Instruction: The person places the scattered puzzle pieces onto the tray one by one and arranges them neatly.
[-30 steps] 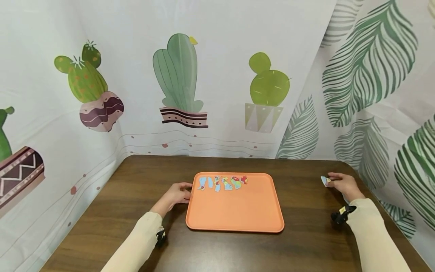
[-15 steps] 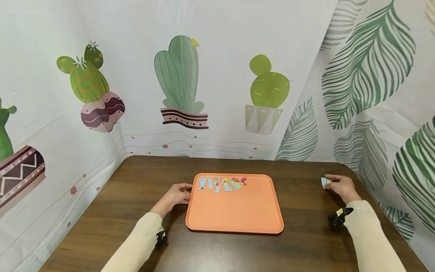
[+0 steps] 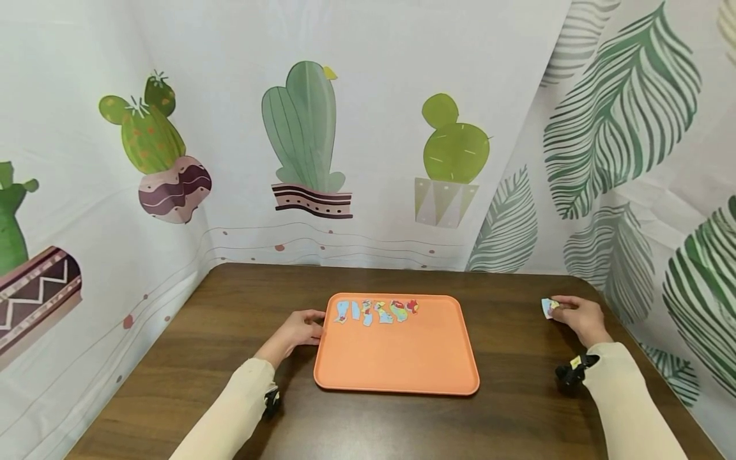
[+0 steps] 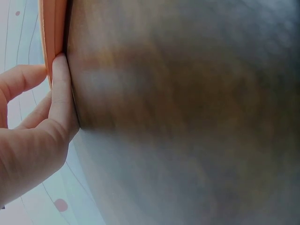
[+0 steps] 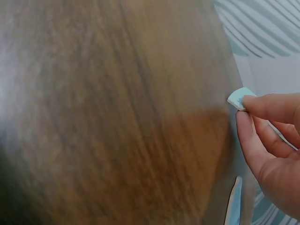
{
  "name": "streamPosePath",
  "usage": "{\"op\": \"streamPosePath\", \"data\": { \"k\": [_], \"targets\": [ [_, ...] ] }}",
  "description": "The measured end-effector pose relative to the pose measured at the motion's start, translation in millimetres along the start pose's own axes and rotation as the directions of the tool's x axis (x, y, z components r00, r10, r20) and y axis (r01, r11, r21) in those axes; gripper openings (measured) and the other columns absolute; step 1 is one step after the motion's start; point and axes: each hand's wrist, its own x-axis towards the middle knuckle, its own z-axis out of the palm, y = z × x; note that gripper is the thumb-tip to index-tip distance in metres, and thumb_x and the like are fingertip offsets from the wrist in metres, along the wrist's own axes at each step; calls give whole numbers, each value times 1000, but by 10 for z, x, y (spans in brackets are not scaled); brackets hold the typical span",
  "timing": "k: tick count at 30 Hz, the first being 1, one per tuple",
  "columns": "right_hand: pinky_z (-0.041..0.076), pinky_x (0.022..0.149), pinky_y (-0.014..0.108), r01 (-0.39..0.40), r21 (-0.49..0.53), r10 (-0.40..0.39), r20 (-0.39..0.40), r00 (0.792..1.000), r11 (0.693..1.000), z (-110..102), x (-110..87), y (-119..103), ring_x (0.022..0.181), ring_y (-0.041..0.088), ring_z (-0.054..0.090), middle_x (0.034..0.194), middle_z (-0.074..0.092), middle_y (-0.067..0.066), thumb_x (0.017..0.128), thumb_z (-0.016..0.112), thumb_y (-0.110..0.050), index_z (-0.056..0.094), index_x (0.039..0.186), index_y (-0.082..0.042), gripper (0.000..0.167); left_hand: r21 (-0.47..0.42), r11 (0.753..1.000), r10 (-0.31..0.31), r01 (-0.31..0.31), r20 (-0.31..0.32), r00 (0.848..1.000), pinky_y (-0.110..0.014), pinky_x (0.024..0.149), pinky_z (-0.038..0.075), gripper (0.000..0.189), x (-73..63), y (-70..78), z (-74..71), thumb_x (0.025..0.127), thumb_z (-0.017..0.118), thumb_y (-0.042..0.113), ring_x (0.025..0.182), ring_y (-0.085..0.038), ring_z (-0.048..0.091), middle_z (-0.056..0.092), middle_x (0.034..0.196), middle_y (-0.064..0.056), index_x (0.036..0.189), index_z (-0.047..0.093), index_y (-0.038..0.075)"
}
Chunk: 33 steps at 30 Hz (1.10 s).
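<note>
My right hand (image 3: 582, 318) pinches a small pale-blue puzzle piece (image 3: 547, 308) between thumb and fingertips at the table's right side. In the right wrist view this piece (image 5: 242, 98) sticks out past the fingertips, and a second light-blue piece (image 5: 234, 204) lies lower, near the table edge. A thin pale edge shows behind the curled fingers. My left hand (image 3: 299, 328) is at the left rim of an orange tray (image 3: 397, 358). In the left wrist view its fingertips hold the tray's edge (image 4: 54, 28). Several colourful puzzle pieces (image 3: 368, 313) lie in a row along the tray's far side.
Dark wooden table (image 3: 506, 409) extends around the tray, with a rounded corner at the back right. A white cloth (image 3: 379, 128) printed with cacti and leaves hangs behind and along both sides. Each wrist carries a small black camera (image 3: 569, 374).
My right hand has shifted slightly and turned the pinched piece so that more of its face shows. A blue edge below this hand has gone from the head view. The left hand stays at the tray.
</note>
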Motion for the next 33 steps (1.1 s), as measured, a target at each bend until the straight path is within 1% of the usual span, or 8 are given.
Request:
{"op": "streamPosePath", "data": {
  "k": [4, 5, 14, 19, 24, 27, 30, 33],
  "targets": [
    [57, 66, 22, -19, 211, 5, 67, 998, 977, 36, 6, -54, 68, -1, 62, 76, 62, -16, 87, 62, 7, 41, 128, 25, 50, -22, 1000, 4, -4, 4, 1000, -36, 71, 59, 50, 5, 7, -8, 82, 62, -10, 73, -19, 64, 60, 86, -16, 131, 52, -8],
    [58, 67, 23, -14, 224, -4, 79, 997, 974, 49, 11, -70, 69, 0, 62, 77, 61, -15, 87, 61, 7, 40, 129, 25, 50, -29, 1000, 5, -5, 5, 1000, -36, 71, 59, 50, 9, 7, -9, 82, 61, -10, 73, -18, 64, 60, 86, -16, 131, 52, -8],
    [58, 70, 25, -5, 260, -37, 156, 987, 966, 245, -39, -250, 71, 5, 66, 81, 64, -8, 90, 60, 5, 36, 129, 22, 49, 17, 1000, -1, 1, -12, 1000, -36, 72, 59, 49, 0, -12, -3, 83, 64, -8, 76, -20, 66, 62, 90, -16, 130, 53, -7],
    [58, 70, 26, 9, 286, -61, 174, 983, 958, 346, -62, -317, 71, 7, 67, 81, 64, -6, 89, 62, 4, 41, 124, 20, 44, 35, 999, 1, -1, -11, 1000, -36, 72, 59, 48, 3, -19, 2, 84, 64, -7, 77, -21, 66, 63, 92, -17, 130, 53, -6],
    [59, 70, 28, 17, 367, -98, 202, 975, 930, 435, -35, -362, 72, 11, 69, 81, 66, -2, 85, 69, 1, 55, 107, 5, 26, 12, 1000, 7, -7, -6, 1000, -36, 71, 59, 49, 2, -11, -2, 83, 64, -8, 76, -20, 66, 63, 90, -17, 130, 52, -8],
    [59, 69, 27, 10, 404, -105, 213, 971, 915, 520, -16, -409, 71, 12, 69, 81, 67, -2, 81, 73, -1, 57, 101, -2, 25, 4, 1000, 5, -5, -9, 1000, -36, 71, 59, 49, 8, -13, -3, 83, 64, -9, 75, -20, 66, 63, 89, -17, 130, 52, -9],
    [58, 70, 27, 7, 409, -109, 226, 968, 913, 617, -9, -479, 72, 12, 69, 82, 67, -1, 81, 73, -2, 56, 103, -1, 28, 9, 1000, -1, 1, -11, 1000, -36, 71, 59, 49, 8, -10, 2, 83, 64, -9, 75, -20, 66, 63, 89, -16, 130, 52, -7],
    [58, 71, 27, 9, 389, -110, 237, 965, 921, 719, -38, -593, 73, 11, 69, 82, 66, 0, 85, 69, 0, 51, 112, 7, 33, 14, 1000, -2, 2, -10, 1000, -36, 72, 59, 49, 6, -5, 9, 83, 63, -9, 76, -20, 66, 62, 89, -16, 131, 52, -7]
  ]
}}
